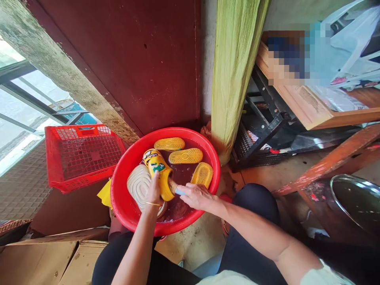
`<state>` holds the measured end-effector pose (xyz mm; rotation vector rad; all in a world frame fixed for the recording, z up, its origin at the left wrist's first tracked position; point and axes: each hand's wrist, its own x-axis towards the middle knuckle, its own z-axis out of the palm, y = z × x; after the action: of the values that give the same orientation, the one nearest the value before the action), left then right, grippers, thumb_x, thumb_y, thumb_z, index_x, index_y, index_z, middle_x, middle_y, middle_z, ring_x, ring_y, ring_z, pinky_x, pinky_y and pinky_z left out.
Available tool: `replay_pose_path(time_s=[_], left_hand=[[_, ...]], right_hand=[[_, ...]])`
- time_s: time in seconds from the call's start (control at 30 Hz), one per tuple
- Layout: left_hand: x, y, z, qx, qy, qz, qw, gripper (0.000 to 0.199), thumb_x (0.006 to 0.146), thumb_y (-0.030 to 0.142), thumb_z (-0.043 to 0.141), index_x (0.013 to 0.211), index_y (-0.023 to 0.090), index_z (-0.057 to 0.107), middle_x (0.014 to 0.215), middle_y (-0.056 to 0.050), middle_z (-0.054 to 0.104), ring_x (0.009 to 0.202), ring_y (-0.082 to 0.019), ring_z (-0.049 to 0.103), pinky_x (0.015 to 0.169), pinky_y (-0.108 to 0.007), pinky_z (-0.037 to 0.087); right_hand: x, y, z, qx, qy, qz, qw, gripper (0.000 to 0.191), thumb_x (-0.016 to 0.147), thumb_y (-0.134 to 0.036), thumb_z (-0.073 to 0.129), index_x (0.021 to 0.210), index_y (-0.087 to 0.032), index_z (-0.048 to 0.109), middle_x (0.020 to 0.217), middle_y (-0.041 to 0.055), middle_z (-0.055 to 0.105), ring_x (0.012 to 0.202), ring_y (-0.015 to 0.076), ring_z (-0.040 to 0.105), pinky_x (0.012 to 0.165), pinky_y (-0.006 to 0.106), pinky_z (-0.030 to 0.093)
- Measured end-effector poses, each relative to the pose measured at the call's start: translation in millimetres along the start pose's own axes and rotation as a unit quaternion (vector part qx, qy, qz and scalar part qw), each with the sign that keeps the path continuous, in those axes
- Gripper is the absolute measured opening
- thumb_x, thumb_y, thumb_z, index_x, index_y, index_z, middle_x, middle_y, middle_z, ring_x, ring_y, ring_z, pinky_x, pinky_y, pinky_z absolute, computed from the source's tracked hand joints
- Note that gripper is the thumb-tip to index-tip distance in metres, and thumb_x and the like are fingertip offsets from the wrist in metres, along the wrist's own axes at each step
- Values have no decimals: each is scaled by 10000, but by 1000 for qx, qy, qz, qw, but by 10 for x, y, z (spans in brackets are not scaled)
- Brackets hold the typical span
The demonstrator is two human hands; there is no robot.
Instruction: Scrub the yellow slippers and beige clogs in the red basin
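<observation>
My left hand (154, 189) grips a yellow slipper (165, 183) with a green patch, over the red basin (214, 152). A brush (179, 191) with a pale blue handle is held in my right hand (196, 196), its bristle end inside the slipper's opening. Several other slippers lie in the dark water, among them a yellow one with its ridged sole up (186, 156) and another sole-up one (202, 175) near the right wall. Cream-coloured slippers (139, 183) with ribbed soles rest at the basin's left, partly behind my left hand.
To the left of the basin stands a red plastic crate (86, 152), with cardboard boxes (38, 257) below it. A yellow-green draped post (234, 75) rises behind right. Farther right are a wooden-topped table (319, 114) and a metal basin (356, 206).
</observation>
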<state>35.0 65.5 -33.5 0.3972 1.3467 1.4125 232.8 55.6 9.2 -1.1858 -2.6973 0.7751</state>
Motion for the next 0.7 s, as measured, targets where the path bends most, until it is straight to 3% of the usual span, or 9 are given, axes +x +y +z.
replay_pose_path(time_s=[0.07,0.17,0.3,0.4,0.6,0.7], left_hand=[[-31,-124,102,-17,-18,-16,1000,539,877,591,627,1198,159,658,1039,-105,754,927,-253,737,784,-346,602],[-26,-210,145,-13,-12,25,1000,592,851,588,670,1275,177,620,1128,-95,737,955,-229,722,799,-329,586],[31,-114,55,22,24,107,994,627,795,535,747,1314,207,621,1149,-70,722,967,-209,703,797,-297,563],[88,-41,2,31,44,154,987,660,754,504,783,1319,201,626,1086,-56,720,874,-181,690,753,-276,542],[206,-160,-7,55,65,125,988,719,731,471,806,1352,184,586,1041,-67,719,871,-197,702,765,-299,543],[284,-241,-46,96,76,132,984,711,776,476,771,1390,203,540,1102,-85,708,911,-196,710,790,-298,556]], right_hand=[[90,-29,47,-20,6,38,999,331,1015,-330,442,1272,-238,630,1083,92,721,904,228,693,744,308,480],[214,17,47,-15,3,37,999,302,994,-298,460,1207,-230,663,1073,89,731,903,229,696,736,300,467],[288,151,-67,66,-29,-23,997,295,923,-271,576,1187,-253,708,1061,44,760,949,207,687,766,259,442],[246,223,-172,101,-58,-45,992,342,884,-241,610,1206,-269,723,1062,21,773,921,193,687,751,244,426],[52,315,-415,55,-95,-34,993,423,842,-220,628,1247,-295,722,1119,16,774,958,201,691,723,234,405],[-64,369,-568,14,-127,-25,991,326,846,-220,624,1138,-284,756,1028,17,781,902,196,694,664,239,379]])
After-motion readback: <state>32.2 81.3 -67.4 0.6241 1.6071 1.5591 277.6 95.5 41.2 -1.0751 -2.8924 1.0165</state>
